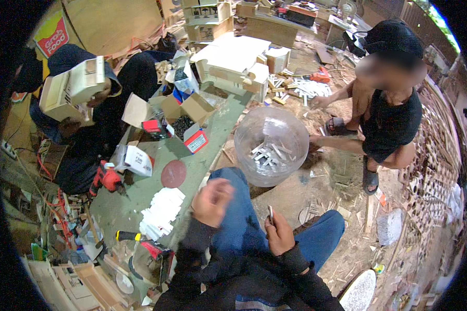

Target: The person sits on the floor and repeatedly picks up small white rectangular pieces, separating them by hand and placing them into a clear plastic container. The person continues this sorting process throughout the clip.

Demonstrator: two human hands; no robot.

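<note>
My right hand (pixel 280 236) is closed around a small thin strip (pixel 270 211), pale with a darker edge. Its upper end sticks out past my thumb, above my lap; I cannot make out its exact kind. My left hand (pixel 211 203) is raised over my left thigh beside the bench, its fingers smeared by motion. Nearest to it on the bench lies a pile of white flat strips (pixel 161 210). Beyond my knees stands a clear plastic tub (pixel 296 122) with several pale strips (pixel 267 154) inside.
The green bench (pixel 192 166) holds a red drill (pixel 109 179), a brown sanding disc (pixel 174 173), an opened box of screws (pixel 194 140) and a yellow-handled tool (pixel 145 243). A person in black (pixel 392 119) squats right of the tub. Another person handles a wooden box (pixel 78 88).
</note>
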